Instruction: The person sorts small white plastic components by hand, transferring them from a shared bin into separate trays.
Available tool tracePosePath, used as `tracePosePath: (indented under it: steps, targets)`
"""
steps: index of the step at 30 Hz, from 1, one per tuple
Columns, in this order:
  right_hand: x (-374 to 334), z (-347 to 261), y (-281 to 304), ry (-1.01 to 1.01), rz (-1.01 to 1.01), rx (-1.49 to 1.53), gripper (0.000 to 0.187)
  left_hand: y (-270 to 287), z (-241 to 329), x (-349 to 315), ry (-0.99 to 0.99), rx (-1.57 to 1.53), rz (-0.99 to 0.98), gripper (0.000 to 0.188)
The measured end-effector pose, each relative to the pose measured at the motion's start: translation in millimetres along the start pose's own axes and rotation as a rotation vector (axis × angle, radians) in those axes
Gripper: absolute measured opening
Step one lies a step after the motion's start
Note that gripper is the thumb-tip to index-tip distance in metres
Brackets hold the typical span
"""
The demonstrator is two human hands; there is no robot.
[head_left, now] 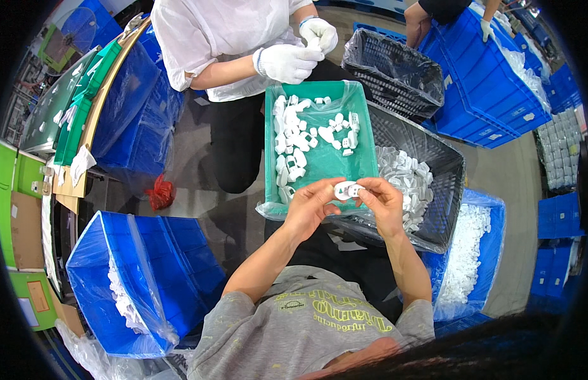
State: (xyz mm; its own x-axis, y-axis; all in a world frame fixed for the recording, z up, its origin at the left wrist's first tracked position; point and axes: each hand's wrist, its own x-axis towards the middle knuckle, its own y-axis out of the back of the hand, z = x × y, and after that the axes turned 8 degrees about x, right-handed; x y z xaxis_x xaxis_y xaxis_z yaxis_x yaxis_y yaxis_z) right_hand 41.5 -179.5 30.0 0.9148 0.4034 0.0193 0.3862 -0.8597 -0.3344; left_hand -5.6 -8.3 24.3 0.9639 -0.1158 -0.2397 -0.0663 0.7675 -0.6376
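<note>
My left hand point(311, 206) and my right hand point(384, 204) pinch a small white oval plastic part point(344, 190) between them, one at each end. Openings show in its upper face; its exact kind I cannot make out. They hold it above the near edge of a green tray point(328, 170) lined with clear film. White plastic pieces point(298, 140) of several shapes lie scattered in that tray. To its right, a black crate point(447, 166) holds a heap of clear and white plastic parts point(404, 180).
Across from me a person in white gloves point(287, 63) handles something small. Lined blue bins of white parts stand at my left point(180, 247) and right point(493, 253). Another black crate point(395, 69) and large blue bins point(484, 88) are at the far right. A red bag point(160, 192) lies on the floor.
</note>
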Motion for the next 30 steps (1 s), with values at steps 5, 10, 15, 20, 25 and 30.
tracePosePath:
  steps: [5,10,15,20,25,30]
  targets:
    - [-2.0,-2.1,-6.5,-0.012,0.044,-0.008,0.016,-8.6,1.9,-5.1,-0.131,0.33,0.059,0.03]
    - [-4.2,-2.7,-10.9,0.013,0.104,-0.058,0.01,-3.8,-6.9,-2.0,-0.126,0.257,0.109,0.029]
    - [0.0,1.7,-5.1,0.01,0.125,-0.088,0.008,-0.4,-17.2,1.5,-0.188,0.292,0.114,0.028]
    - [0.9,-1.2,-5.3,-0.06,0.161,-0.157,0.008,0.9,-20.1,1.5,-0.197,0.317,0.143,0.028]
    - [3.6,4.1,-4.8,0.013,0.157,-0.26,0.004,0.8,-21.6,3.2,-0.294,0.455,0.146,0.026]
    - [3.2,7.9,-13.7,0.109,0.167,-0.306,0.005,0.7,-20.9,3.4,-0.352,0.559,0.154,0.026]
